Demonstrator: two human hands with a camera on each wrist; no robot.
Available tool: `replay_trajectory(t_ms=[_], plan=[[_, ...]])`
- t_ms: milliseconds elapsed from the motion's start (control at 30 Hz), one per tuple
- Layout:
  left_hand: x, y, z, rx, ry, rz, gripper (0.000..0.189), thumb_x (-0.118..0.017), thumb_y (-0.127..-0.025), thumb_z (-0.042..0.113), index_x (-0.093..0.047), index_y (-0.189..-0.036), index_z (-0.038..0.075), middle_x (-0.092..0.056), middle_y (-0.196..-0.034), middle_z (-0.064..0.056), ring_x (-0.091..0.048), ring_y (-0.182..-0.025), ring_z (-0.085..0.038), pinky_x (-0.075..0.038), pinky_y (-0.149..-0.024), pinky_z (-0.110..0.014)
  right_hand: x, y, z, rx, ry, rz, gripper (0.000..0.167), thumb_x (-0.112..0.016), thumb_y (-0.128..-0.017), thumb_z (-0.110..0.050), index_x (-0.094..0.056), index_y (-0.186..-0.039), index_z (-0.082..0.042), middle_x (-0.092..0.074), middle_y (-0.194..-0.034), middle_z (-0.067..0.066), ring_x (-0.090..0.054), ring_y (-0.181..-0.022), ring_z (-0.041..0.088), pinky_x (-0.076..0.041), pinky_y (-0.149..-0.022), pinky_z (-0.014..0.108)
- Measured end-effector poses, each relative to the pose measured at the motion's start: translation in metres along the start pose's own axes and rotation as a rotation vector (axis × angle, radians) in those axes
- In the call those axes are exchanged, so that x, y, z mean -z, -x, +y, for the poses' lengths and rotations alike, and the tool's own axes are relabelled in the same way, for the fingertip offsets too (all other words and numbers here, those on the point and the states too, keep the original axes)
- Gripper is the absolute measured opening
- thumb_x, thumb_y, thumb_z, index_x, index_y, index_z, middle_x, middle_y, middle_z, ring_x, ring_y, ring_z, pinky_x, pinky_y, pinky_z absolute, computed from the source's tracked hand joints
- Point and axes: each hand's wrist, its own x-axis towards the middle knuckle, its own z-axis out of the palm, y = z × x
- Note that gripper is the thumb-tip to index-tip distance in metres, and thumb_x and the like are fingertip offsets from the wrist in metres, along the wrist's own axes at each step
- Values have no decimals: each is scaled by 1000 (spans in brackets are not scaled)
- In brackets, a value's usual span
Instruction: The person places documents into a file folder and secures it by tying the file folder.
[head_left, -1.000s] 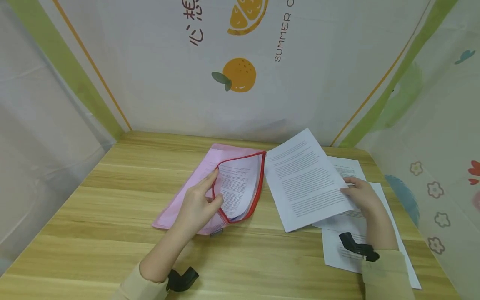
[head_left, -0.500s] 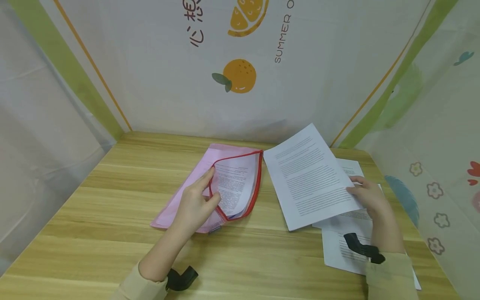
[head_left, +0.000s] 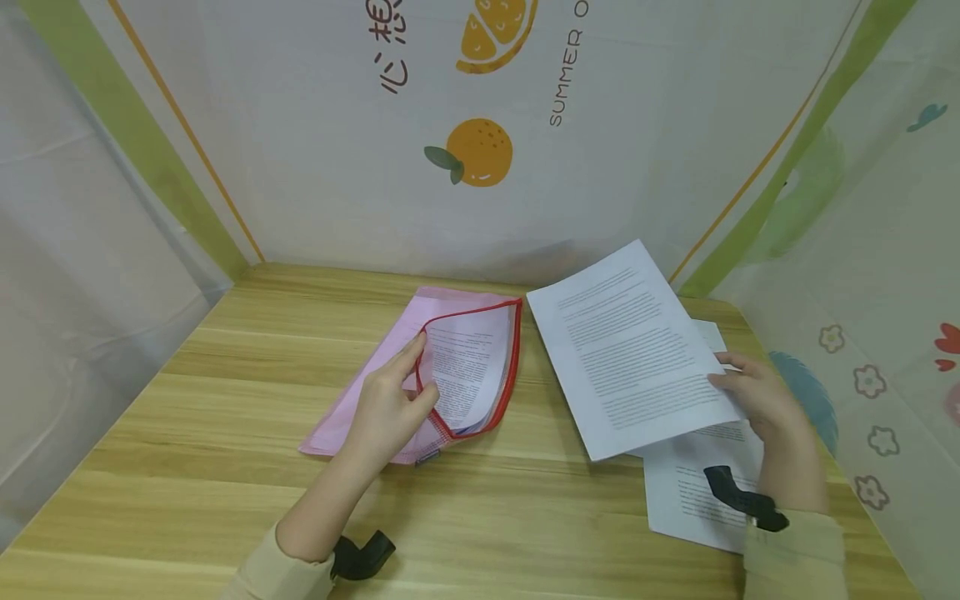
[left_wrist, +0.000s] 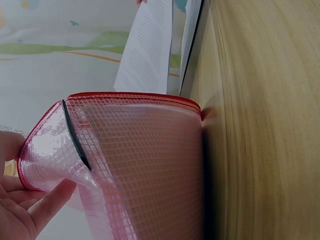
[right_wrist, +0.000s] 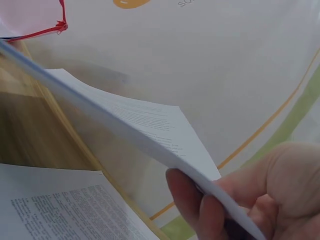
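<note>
A pink mesh zip pouch point(head_left: 401, 333) with a red zipper edge lies left of centre in the head view, its mouth spread apart. Printed paper point(head_left: 472, 367) shows inside it. My left hand point(head_left: 386, 408) pinches the mouth's edge between thumb and fingers; the left wrist view shows the pouch's raised mesh side point(left_wrist: 155, 160). To the right, my right hand point(head_left: 768, 400) grips printed sheets point(head_left: 630, 350) by their right edge, tilted above the table. The right wrist view shows thumb and fingers point(right_wrist: 187, 195) on opposite faces of the sheets; how many are held I cannot tell.
More printed sheets point(head_left: 697, 492) lie on the wooden table point(head_left: 187, 417) below the held ones, partly covered by them and by my right arm. A white printed curtain point(head_left: 315, 167) closes off the back, with others at both sides.
My right hand has moved to the right with the sheets, whose far corner has risen. The left hand and the pouch's mouth have shifted slightly left.
</note>
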Motion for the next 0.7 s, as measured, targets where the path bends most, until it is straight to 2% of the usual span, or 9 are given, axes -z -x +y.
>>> replay_trajectory(t_ms=[100, 233, 333, 467, 533, 633, 700], plan=[[0, 0, 0, -3, 0, 2, 63, -62, -78, -6, -45, -139, -5, -45, -140, -20, -51, -53, -11, -53, -57, -20, 3, 1, 0, 9, -19, -17, 54, -48, -96, -9, -28, -141, 13, -58, -87, -13, -62, -73, 9, -52, -63, 26], [0, 0, 0, -1, 1, 3, 64, -62, -78, -6, -44, -139, -4, -44, -140, -20, -59, -69, -18, -54, -61, -21, 6, 3, -1, 15, -28, -28, 55, -48, -96, -8, -26, -141, 15, -59, -86, -12, -63, -73, 9, -53, -63, 27], [0, 0, 0, 2, 0, 5, 64, -62, -78, -6, -44, -140, -4, -44, -140, -20, -60, -78, -20, -54, -63, -22, 8, 5, -1, -3, -29, -26, 56, -48, -96, -8, -25, -142, 14, -58, -87, -12, -62, -73, 9, -53, -64, 27], [0, 0, 0, 7, 3, 7, 64, -62, -78, -5, -44, -140, -4, -44, -140, -20, -57, -64, -17, -54, -63, -22, 11, 6, 0, -29, -51, -33, 59, -49, -95, -9, -22, -143, 12, -57, -86, -12, -62, -72, 9, -53, -63, 26], [0, 0, 0, 8, 6, 9, 64, -61, -78, -6, -44, -140, -4, -44, -140, -20, -56, -63, -16, -55, -63, -23, 13, 5, 1, -36, -72, -38, 61, -49, -95, -9, -21, -144, 12, -58, -86, -13, -62, -71, 9, -53, -62, 26], [0, 0, 0, 7, 7, 14, 64, -61, -78, -6, -44, -140, -4, -45, -140, -20, -59, -71, -18, -55, -63, -23, 16, 6, 2, -42, -110, -44, 61, -50, -95, -8, -20, -145, 11, -59, -85, -14, -63, -71, 10, -53, -62, 26], [0, 0, -1, 6, 8, 16, 64, -61, -77, -6, -45, -139, -4, -45, -140, -20, -60, -77, -20, -55, -64, -23, 18, 6, 3, -48, -147, -48, 55, -50, -95, -7, -28, -143, 7, -61, -84, -13, -63, -71, 10, -54, -62, 27]])
